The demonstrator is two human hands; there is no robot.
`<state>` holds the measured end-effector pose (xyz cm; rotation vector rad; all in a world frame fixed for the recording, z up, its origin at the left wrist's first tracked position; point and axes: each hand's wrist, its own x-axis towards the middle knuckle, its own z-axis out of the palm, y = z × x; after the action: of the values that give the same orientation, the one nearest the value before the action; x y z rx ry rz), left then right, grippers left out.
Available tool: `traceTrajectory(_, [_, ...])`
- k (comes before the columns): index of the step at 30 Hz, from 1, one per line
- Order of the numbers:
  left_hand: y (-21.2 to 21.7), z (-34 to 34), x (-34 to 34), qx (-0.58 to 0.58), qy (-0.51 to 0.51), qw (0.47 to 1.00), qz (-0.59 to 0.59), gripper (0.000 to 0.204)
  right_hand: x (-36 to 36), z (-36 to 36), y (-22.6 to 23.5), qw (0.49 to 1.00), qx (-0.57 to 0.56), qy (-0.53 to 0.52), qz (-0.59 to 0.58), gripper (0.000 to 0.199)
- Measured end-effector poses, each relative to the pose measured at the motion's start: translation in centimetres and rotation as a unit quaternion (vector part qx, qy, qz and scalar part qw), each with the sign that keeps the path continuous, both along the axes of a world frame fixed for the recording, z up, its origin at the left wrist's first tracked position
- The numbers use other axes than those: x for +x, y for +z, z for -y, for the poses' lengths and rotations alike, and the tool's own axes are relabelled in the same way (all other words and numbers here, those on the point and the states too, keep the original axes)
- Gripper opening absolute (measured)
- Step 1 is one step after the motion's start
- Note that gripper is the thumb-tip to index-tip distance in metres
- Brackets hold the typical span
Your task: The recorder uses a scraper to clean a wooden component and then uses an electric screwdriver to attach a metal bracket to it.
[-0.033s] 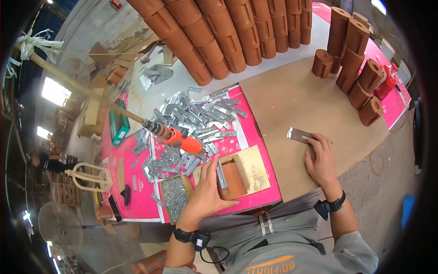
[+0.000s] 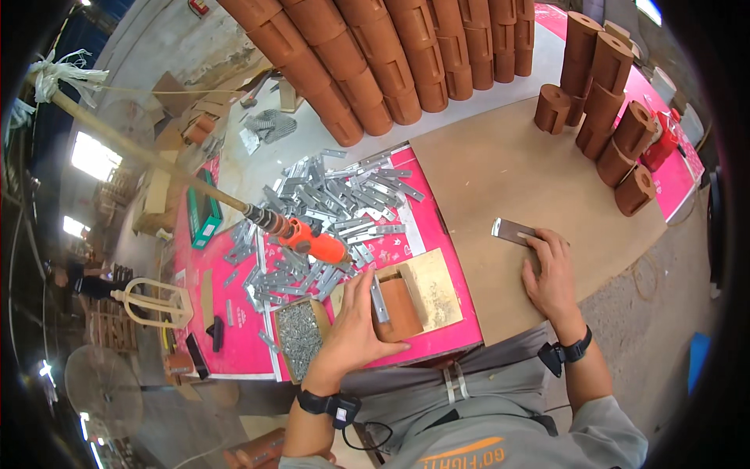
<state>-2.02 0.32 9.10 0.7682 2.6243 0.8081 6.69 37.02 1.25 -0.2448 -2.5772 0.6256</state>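
Note:
My left hand (image 2: 351,324) is wrapped around a short reddish-brown wooden cylinder (image 2: 400,309), with its thumb along the near side. A slim silver metal strip (image 2: 380,300) lies against the cylinder beside my fingers. The cylinder rests on a pale wooden board (image 2: 437,289). My right hand (image 2: 549,273) is over the brown sheet, its curled fingers on the near end of a flat, dark-looking metal strip (image 2: 512,231) with a shiny far end. An orange power screwdriver (image 2: 316,241) hangs just beyond my left hand, its tip near my fingers.
Many loose metal strips (image 2: 336,191) are heaped on the pink table cover. A box of small screws (image 2: 300,336) sits left of my left wrist. Brown cylinders (image 2: 398,70) stand in rows at the back; more stacked cylinders (image 2: 601,102) are at right on the brown sheet (image 2: 500,172).

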Motion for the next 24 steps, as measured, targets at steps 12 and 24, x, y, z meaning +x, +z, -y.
traceTrajectory(12, [-0.9, 0.3, 0.4, 0.044, -0.014, 0.999, -0.028, 0.128, 0.1, -0.1, 0.0, 1.000, 0.003, -0.002, 0.010, 0.040])
traceTrajectory(24, [-2.0, 0.8, 1.3, 0.069, -0.013, 0.997, -0.036, 0.127, 0.1, 0.0, 0.1, 1.000, 0.001, 0.001, 0.004, 0.039])
